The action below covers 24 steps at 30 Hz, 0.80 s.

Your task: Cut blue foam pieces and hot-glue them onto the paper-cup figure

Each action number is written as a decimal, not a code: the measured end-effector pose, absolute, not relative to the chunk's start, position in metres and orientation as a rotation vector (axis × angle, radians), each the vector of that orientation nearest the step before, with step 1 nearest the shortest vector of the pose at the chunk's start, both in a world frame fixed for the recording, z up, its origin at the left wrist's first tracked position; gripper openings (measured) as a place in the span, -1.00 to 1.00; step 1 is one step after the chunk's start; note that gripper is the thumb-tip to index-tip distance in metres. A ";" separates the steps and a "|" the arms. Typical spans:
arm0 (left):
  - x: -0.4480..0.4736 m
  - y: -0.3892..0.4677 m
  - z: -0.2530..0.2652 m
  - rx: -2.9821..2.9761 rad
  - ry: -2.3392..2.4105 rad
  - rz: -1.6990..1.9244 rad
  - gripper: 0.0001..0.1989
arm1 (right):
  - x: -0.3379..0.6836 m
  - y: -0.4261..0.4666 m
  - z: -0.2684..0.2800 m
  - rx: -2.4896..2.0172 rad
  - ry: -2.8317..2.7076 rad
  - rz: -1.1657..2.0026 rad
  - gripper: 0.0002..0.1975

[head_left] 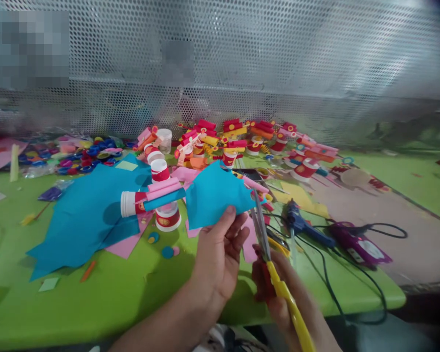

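A piece of blue paper [214,195] is pinched between the thumb and fingers of my left hand [220,249], held up over the table. My right hand [282,288] grips yellow-handled scissors [266,244], their metal blades pointing up at the paper's right corner. Whether the blades touch the paper there I cannot tell. Behind and left of the paper stand red and white paper cups [167,217] with pink and blue paper rolls [165,193] across them. A larger blue sheet [84,210] lies to the left, over some pink paper.
A blue glue gun [304,222] with a looping black cable and a purple packet [357,244] lie at the right. Several cup-and-roll models [231,132] line the back, beside a heap of coloured caps [91,154]. A perforated metal panel [220,49] rises behind the green table [132,303].
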<state>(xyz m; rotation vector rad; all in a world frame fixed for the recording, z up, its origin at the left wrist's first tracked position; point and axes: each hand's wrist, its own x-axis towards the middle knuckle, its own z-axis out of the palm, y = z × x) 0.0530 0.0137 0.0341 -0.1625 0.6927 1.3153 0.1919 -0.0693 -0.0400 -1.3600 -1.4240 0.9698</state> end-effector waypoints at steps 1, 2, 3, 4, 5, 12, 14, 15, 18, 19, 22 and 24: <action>0.054 0.013 0.034 -0.159 0.691 1.314 -0.95 | 0.188 -0.066 -0.038 -1.359 -1.408 0.968 -0.22; 0.054 0.012 0.033 -0.153 0.685 1.316 -0.94 | 0.185 -0.063 -0.037 -1.357 -1.395 0.964 -0.22; 0.055 0.012 0.032 -0.144 0.677 1.316 -0.94 | 0.182 -0.061 -0.035 -1.352 -1.383 0.963 -0.22; 0.055 0.011 0.031 -0.134 0.668 1.315 -0.93 | 0.180 -0.059 -0.034 -1.346 -1.375 0.967 -0.22; 0.056 0.010 0.031 -0.126 0.661 1.310 -0.92 | 0.178 -0.057 -0.032 -1.339 -1.371 0.971 -0.22; 0.058 0.008 0.029 -0.151 0.715 1.236 -0.89 | 0.174 -0.047 -0.026 -1.341 -1.411 0.926 -0.26; 0.058 0.009 0.030 -0.154 0.708 1.241 -0.89 | 0.174 -0.046 -0.026 -1.341 -1.428 0.922 -0.28; 0.058 0.009 0.030 -0.155 0.701 1.243 -0.90 | 0.174 -0.046 -0.026 -1.342 -1.436 0.922 -0.29; 0.057 0.010 0.030 -0.157 0.682 1.251 -0.91 | 0.173 -0.045 -0.028 -1.346 -1.444 0.929 -0.27; 0.057 0.010 0.029 -0.159 0.678 1.252 -0.92 | 0.173 -0.045 -0.028 -1.348 -1.444 0.930 -0.26; 0.057 0.011 0.027 -0.161 0.676 1.260 -0.91 | 0.173 -0.045 -0.031 -1.343 -1.440 0.923 -0.23; 0.056 0.011 0.026 -0.161 0.674 1.268 -0.92 | 0.174 -0.046 -0.034 -1.337 -1.448 0.886 -0.25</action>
